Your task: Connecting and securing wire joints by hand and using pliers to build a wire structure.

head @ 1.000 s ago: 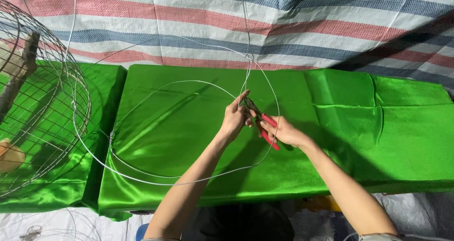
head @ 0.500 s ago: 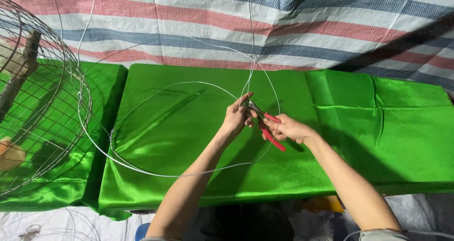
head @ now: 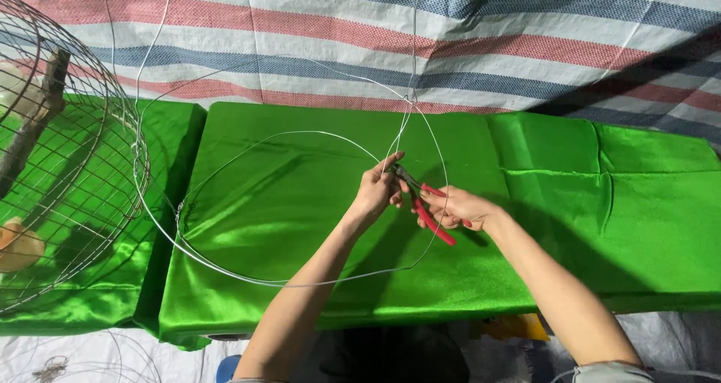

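Observation:
My left hand (head: 378, 191) pinches a thin wire where two large wire hoops (head: 225, 266) cross, above a table covered in green satin cloth (head: 300, 218). Just right of it, my right hand (head: 454, 206) grips red-handled pliers (head: 428, 206), their jaws pointing up-left at the same wire joint. The hoops spread left over the cloth and past its edge. Thin wire strands run up from the joint toward the top of the view.
A round wire cage frame (head: 67, 165) stands at the left over a second green-covered surface (head: 82, 308), with a wooden stick (head: 34, 124) inside it. A red, blue and white striped tarp (head: 360, 45) lies behind. Loose wire coils (head: 52, 364) lie on the floor at the bottom left.
The wire hoops have shifted slightly left and turned. Both hands stay at the joint, with the pliers still on the wire.

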